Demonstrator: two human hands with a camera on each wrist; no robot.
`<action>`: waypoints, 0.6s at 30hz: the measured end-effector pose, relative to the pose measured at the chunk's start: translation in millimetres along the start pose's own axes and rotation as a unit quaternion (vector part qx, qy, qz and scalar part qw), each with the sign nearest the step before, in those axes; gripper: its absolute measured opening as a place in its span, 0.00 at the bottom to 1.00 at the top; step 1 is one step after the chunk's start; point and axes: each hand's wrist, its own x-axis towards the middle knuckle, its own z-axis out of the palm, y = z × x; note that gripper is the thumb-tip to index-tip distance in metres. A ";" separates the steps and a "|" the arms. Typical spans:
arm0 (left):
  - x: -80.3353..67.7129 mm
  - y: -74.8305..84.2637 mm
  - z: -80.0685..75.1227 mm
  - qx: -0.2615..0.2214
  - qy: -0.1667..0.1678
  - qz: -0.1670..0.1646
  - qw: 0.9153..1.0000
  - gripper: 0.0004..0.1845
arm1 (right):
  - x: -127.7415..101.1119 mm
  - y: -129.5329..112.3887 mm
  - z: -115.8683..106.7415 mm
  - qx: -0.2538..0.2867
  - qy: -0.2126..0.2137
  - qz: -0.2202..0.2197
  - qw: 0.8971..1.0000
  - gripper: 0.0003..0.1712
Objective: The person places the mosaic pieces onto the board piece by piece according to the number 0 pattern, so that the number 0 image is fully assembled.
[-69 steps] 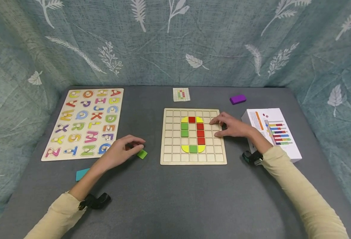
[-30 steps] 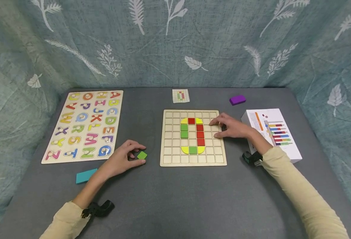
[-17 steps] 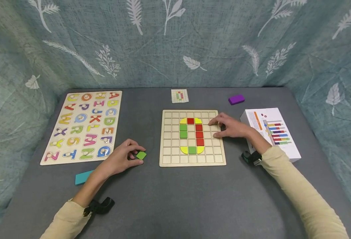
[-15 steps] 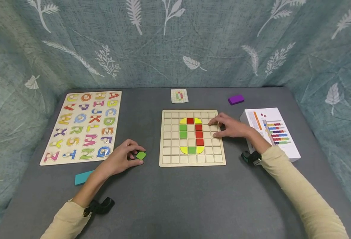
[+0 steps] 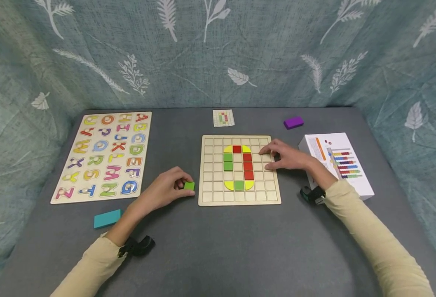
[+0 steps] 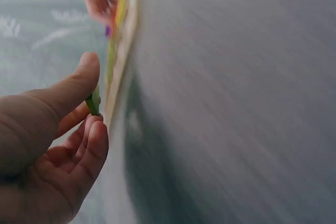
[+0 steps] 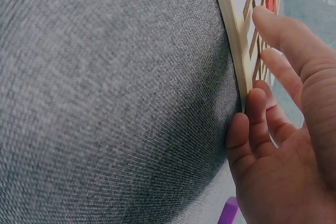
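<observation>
While pinching the green tile (image 5: 189, 186), left hand (image 5: 165, 191) has moved beside the board (image 5: 207, 198).

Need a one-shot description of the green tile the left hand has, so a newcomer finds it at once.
Start at the wooden grid board in the middle of the grey table. Just off its left edge, near the lower corner, the left hand pinches a small green tile. Unlike the green tiles seated in the board's cells, it lies outside the board, and it is far smaller than the teal block farther left.
</observation>
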 end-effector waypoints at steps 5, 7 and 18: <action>37.0 37.8 16.3 0.025 -0.012 0.026 0.999 0.16 | -1.7 -0.1 -1.7 0.001 0.000 0.006 1.000 0.27; 50.4 49.5 24.5 0.039 -0.020 0.039 0.998 0.16 | -2.2 -0.6 -2.7 -0.003 0.004 0.008 1.000 0.27; 74.2 63.7 46.0 0.100 -0.008 0.057 0.993 0.14 | -0.4 -3.6 -3.9 -0.008 -0.001 0.000 1.000 0.27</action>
